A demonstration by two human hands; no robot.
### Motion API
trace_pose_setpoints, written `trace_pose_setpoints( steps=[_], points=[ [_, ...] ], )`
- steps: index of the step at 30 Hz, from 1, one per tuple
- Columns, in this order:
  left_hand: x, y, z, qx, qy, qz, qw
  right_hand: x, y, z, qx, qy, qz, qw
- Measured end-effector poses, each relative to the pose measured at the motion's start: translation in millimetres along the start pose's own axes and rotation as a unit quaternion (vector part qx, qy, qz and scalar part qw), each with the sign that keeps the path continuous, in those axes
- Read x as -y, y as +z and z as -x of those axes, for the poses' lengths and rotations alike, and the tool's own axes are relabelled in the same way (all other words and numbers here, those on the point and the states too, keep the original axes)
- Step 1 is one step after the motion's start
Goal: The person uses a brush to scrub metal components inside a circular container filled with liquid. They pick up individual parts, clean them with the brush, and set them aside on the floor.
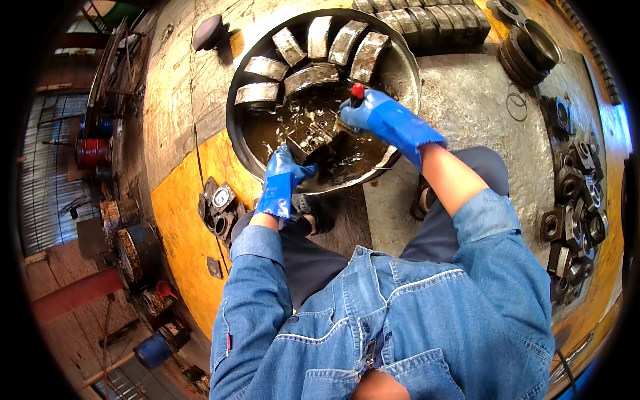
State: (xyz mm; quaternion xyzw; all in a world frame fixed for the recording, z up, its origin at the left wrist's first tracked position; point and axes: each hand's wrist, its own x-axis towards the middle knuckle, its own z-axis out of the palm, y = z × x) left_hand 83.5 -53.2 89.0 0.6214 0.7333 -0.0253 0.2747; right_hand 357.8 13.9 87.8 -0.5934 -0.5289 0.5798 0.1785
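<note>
A wide round pan (pixel 231 120) of dark brown liquid stands in front of me. Blue gloves cover both hands. At the pan's near left, my left hand (pixel 283 168) is closed on the near edge of a dark, wet metal block (pixel 313 141) with holes in its top. My right hand (pixel 367 112), over the pan's right half, grips a brush (pixel 358 93) by its black handle with a red end. The brush's working end is mostly hidden by the glove, close to the block. Several curved metal segments (pixel 343 41) sit along the pan's far and left sides.
More metal blocks (pixel 427 27) stand in rows beyond the pan. Stacked rings (pixel 530 53) are at far right, with many square-flanged metal parts (pixel 573 200) along the right. Small metal parts (pixel 220 200) lie left of my left hand. A dark rounded object (pixel 209 32) rests at far left.
</note>
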Motion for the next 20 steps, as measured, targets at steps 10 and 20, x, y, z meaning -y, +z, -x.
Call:
trace_pose_setpoints(
  steps=[10,20],
  points=[
    [-63.2,10.2,-23.0,0.019,-0.056,0.088,0.994,-7.0,-22.7,-9.0,-0.049,0.101,0.240,0.964],
    [-48.2,36.6,-43.3,0.093,-0.048,0.253,0.962,10.7,-49.2,1.3,-0.186,0.007,0.267,0.945]
  ],
)
